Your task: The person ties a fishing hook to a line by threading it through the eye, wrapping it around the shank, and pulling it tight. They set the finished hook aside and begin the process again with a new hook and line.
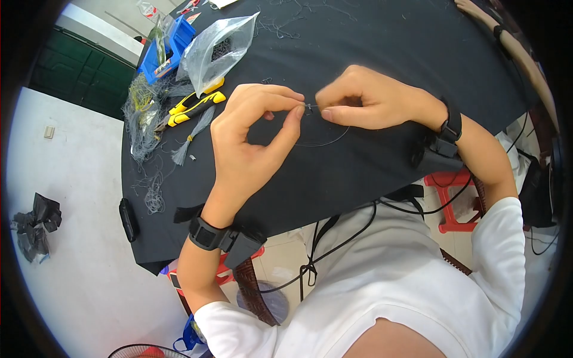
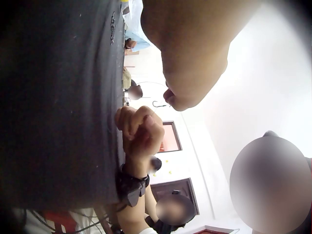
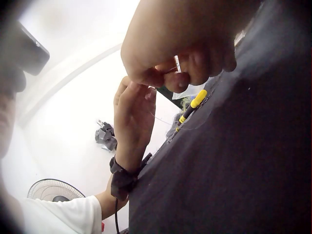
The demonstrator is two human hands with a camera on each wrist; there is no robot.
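My left hand [image 1: 234,134] is raised over the black cloth and pinches a small fish hook [image 2: 158,104] between thumb and forefinger. The hook's bend sticks out past the fingertips in the left wrist view. Just to the right, my right hand [image 1: 382,98] has its fingers curled, thumb against forefinger, gripping thin clear fishing line. That line [image 1: 328,142] hangs in a loose curve below both hands. Only a narrow gap separates the two sets of fingertips. Inside the right fist, the line's end is hidden.
Yellow-and-black pliers [image 1: 197,108] lie left of my hands, beside a tied bundle of grey strands [image 1: 192,140] and tangled netting [image 1: 143,113]. Farther back are a clear plastic bag [image 1: 206,62] and a blue bin [image 1: 173,51]. Another person's arm [image 1: 528,65] rests at the right edge.
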